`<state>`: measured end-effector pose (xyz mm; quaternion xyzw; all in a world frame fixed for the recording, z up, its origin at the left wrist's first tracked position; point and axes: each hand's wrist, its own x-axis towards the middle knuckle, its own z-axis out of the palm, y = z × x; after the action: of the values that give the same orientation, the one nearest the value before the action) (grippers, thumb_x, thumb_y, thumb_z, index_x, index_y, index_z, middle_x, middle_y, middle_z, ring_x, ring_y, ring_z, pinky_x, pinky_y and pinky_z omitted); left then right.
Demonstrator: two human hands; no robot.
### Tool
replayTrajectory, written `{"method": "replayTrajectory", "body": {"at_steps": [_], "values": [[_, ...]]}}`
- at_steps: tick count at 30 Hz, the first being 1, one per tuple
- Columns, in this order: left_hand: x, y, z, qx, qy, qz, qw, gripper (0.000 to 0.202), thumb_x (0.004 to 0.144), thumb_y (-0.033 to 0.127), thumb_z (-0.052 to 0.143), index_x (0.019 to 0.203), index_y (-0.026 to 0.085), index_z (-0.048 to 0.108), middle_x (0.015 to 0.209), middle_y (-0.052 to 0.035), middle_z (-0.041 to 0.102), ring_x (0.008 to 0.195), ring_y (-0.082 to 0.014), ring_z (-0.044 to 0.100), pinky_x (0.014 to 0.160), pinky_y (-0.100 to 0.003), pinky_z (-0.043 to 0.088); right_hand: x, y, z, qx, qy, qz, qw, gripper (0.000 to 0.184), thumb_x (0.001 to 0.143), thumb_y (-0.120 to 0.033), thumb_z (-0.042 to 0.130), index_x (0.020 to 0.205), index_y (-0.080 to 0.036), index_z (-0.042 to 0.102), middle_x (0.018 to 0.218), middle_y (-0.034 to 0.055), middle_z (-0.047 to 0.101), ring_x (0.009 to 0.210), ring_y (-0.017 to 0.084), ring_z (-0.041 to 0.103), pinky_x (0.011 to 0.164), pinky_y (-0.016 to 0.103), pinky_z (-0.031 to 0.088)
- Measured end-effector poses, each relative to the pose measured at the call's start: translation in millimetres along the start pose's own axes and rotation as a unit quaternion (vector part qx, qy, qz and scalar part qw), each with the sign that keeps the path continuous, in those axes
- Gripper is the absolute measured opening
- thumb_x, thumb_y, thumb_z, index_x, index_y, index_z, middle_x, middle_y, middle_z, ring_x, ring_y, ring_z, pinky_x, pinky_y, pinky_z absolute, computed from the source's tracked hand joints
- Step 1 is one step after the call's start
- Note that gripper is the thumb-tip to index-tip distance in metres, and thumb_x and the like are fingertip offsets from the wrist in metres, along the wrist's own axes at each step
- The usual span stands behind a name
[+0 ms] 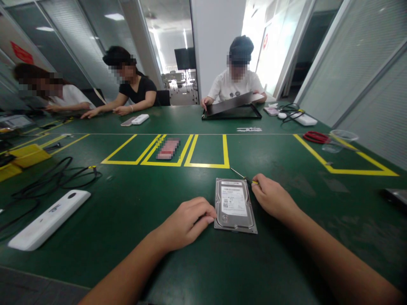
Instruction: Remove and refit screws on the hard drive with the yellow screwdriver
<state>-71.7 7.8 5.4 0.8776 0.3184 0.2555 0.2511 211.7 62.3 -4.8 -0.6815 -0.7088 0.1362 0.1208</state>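
Note:
A silver hard drive (235,203) with a white label lies flat on the green table in front of me. My left hand (193,220) is at its left edge, thumb and fingers drawn together on the rim. On the far right side, my right hand (270,192) is closed around a screwdriver (238,173), with a bit of yellow on the handle showing at the fingers. The thin metal shaft points left and away, over the table beyond the drive's far edge. Most of the handle is hidden in the hand.
Yellow tape (206,165) marks boxes on the table; a phone (168,149) lies in one. A white power strip (51,220) and black cables (63,173) are at left. Right stand a clear plastic cup (343,136) and red cable (316,137). Across the table, a person handles a dark panel (233,103).

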Motion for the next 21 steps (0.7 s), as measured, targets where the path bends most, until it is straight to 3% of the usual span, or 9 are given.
{"method": "replayTrajectory", "body": {"at_steps": [13, 21], "values": [[-1.0, -0.3, 5.9, 0.136, -0.041, 0.066, 0.988, 0.02, 0.102, 0.026, 0.045, 0.097, 0.016, 0.061, 0.091, -0.0057, 0.064, 0.084, -0.0177, 0.055, 0.079, -0.032, 0.042, 0.4, -0.7, 0.4, -0.006, -0.002, 0.001, 1.0, 0.024, 0.098, -0.031, 0.033, 0.103, -0.018, 0.053, 0.1, 0.009, 0.064, 0.09, 0.021, 0.058, 0.07, 0.028, 0.034], [-2.7, 0.2, 11.0, 0.234, -0.013, 0.119, 0.965, 0.021, 0.102, 0.024, 0.048, 0.091, 0.015, 0.064, 0.081, -0.0037, 0.062, 0.076, -0.0168, 0.054, 0.071, -0.032, 0.04, -1.0, -2.3, -0.8, -0.004, -0.007, 0.003, 1.0, 0.024, 0.098, -0.032, 0.032, 0.102, -0.018, 0.052, 0.1, 0.009, 0.064, 0.089, 0.021, 0.058, 0.069, 0.029, 0.033]]}}
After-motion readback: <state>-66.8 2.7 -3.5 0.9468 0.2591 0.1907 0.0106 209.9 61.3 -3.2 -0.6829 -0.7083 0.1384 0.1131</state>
